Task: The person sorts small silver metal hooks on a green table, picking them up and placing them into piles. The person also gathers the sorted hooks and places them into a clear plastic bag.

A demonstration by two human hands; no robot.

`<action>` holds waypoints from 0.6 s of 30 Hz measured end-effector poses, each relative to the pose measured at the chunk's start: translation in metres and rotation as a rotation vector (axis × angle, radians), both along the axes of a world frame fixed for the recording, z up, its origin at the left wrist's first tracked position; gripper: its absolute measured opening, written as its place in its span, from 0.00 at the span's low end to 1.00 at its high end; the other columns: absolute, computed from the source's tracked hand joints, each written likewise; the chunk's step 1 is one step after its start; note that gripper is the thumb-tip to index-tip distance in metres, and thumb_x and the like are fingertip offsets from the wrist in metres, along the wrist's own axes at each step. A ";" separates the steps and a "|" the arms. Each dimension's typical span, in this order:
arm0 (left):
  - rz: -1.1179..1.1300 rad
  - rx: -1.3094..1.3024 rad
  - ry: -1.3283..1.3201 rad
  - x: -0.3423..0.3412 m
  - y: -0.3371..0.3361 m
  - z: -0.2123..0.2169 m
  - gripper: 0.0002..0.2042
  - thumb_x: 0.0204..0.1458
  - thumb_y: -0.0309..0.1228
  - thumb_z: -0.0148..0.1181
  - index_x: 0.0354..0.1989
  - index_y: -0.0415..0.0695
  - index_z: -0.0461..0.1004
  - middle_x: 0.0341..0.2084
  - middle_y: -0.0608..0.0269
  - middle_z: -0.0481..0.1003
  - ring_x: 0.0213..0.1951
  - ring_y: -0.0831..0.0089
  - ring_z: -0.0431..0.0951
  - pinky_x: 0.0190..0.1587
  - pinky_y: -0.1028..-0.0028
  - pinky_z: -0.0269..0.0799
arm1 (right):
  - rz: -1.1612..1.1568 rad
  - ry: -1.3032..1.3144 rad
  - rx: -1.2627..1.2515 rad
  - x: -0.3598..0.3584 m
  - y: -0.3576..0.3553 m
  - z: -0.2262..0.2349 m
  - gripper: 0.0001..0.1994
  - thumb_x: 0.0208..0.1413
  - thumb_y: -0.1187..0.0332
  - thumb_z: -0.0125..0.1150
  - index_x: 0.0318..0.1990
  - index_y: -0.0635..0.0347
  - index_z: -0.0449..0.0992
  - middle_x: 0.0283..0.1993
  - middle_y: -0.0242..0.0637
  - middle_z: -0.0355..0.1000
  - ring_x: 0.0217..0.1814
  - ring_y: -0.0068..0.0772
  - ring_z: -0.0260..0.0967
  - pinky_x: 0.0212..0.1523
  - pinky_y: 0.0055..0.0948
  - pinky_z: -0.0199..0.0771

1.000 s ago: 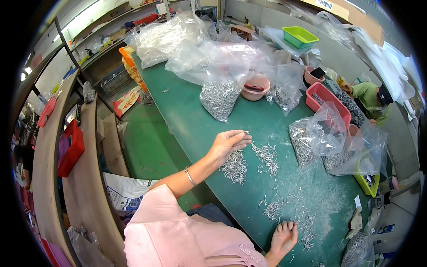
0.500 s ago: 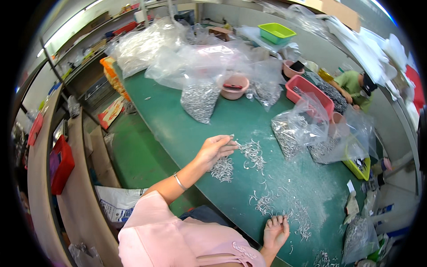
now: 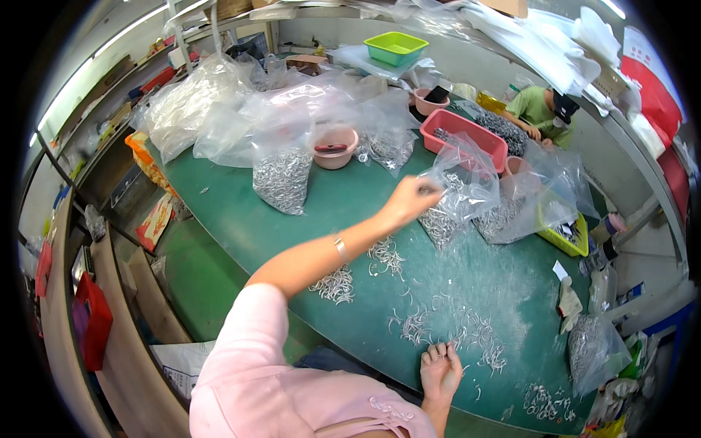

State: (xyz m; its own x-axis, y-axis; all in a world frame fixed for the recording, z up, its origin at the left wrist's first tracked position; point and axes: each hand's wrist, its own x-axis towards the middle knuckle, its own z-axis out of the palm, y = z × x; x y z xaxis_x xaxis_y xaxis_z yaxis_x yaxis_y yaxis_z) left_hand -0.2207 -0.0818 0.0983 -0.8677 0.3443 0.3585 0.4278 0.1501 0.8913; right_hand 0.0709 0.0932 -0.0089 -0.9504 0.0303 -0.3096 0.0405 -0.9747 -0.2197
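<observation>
My left hand [image 3: 413,199] is stretched across the green table [image 3: 248,226], over an open clear bag [image 3: 447,219] of small silver metal pieces. Its fingers are curled together and slightly blurred; what they hold, if anything, I cannot make out. Near the front edge my right hand [image 3: 441,371] rests with bent fingers, the tips at a scatter of small curved metal pieces [image 3: 478,337]. Anything pinched there is too small to tell. Close to my left forearm lie one heap of curved pieces [image 3: 336,285] and another small heap [image 3: 385,255].
A filled bag [image 3: 283,179] and a pink bowl [image 3: 336,150] holding a red tool stand farther back. Beyond my left hand are a pink tray [image 3: 467,139] and a yellow-green basket [image 3: 566,237]. Ring-like pieces [image 3: 548,404] lie front right. A co-worker [image 3: 540,117] sits at the far right.
My left hand has moved away from the heaps, farther out and to the right, over the open bag. My right hand stays by the scattered pieces. The view has shifted somewhat.
</observation>
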 end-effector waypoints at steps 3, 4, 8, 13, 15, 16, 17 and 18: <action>0.134 -0.083 0.189 -0.053 0.020 0.011 0.16 0.53 0.29 0.58 0.48 0.35 0.72 0.36 0.60 0.76 0.32 0.77 0.74 0.35 0.76 0.72 | -0.022 -0.033 -0.010 -0.001 -0.008 0.010 0.09 0.57 0.69 0.52 0.44 0.61 0.70 0.35 0.36 0.67 0.36 0.31 0.62 0.38 0.30 0.63; 0.222 -0.080 0.284 -0.059 0.028 0.000 0.17 0.53 0.29 0.57 0.50 0.36 0.71 0.40 0.59 0.76 0.35 0.76 0.75 0.37 0.75 0.72 | -0.057 -0.075 -0.012 -0.002 -0.008 0.014 0.11 0.57 0.68 0.52 0.45 0.62 0.70 0.37 0.37 0.68 0.38 0.32 0.63 0.40 0.30 0.65; -0.282 0.224 -0.262 0.060 0.047 0.022 0.18 0.57 0.29 0.54 0.54 0.35 0.67 0.50 0.57 0.70 0.49 0.69 0.73 0.47 0.72 0.70 | -0.193 -0.027 -0.006 0.003 0.019 0.015 0.22 0.61 0.58 0.47 0.56 0.64 0.63 0.52 0.43 0.63 0.58 0.41 0.56 0.61 0.38 0.54; -0.513 0.334 -1.251 0.181 0.016 -0.047 0.22 0.61 0.38 0.46 0.57 0.32 0.62 0.54 0.49 0.67 0.57 0.60 0.67 0.60 0.62 0.63 | -0.118 0.179 -0.001 -0.003 0.006 0.034 0.31 0.64 0.48 0.37 0.61 0.68 0.55 0.59 0.49 0.58 0.67 0.43 0.49 0.67 0.42 0.47; -0.561 0.565 -1.603 0.201 0.022 -0.075 0.25 0.63 0.42 0.40 0.58 0.32 0.60 0.57 0.46 0.64 0.61 0.56 0.61 0.64 0.58 0.55 | -0.072 0.191 0.296 -0.006 -0.003 0.040 0.33 0.63 0.45 0.35 0.63 0.68 0.53 0.63 0.49 0.55 0.68 0.41 0.47 0.68 0.40 0.45; -0.573 0.646 -1.609 0.205 0.027 -0.086 0.25 0.63 0.42 0.40 0.59 0.32 0.59 0.57 0.46 0.63 0.61 0.56 0.61 0.64 0.58 0.56 | -0.043 0.197 0.443 -0.007 -0.007 0.044 0.35 0.63 0.44 0.34 0.63 0.69 0.52 0.64 0.49 0.54 0.69 0.41 0.47 0.68 0.39 0.43; -0.584 0.730 -1.610 0.207 0.030 -0.093 0.25 0.63 0.42 0.40 0.59 0.32 0.58 0.57 0.46 0.63 0.61 0.56 0.61 0.64 0.58 0.56 | 0.037 0.148 0.693 -0.004 -0.011 0.049 0.37 0.63 0.41 0.31 0.63 0.70 0.53 0.66 0.49 0.54 0.68 0.39 0.50 0.67 0.37 0.44; -0.594 0.816 -1.608 0.209 0.033 -0.098 0.26 0.63 0.42 0.40 0.60 0.32 0.57 0.57 0.46 0.63 0.61 0.56 0.61 0.64 0.58 0.56 | 0.039 0.226 0.793 -0.005 -0.010 0.048 0.35 0.63 0.43 0.34 0.62 0.70 0.56 0.65 0.48 0.55 0.67 0.39 0.52 0.67 0.36 0.46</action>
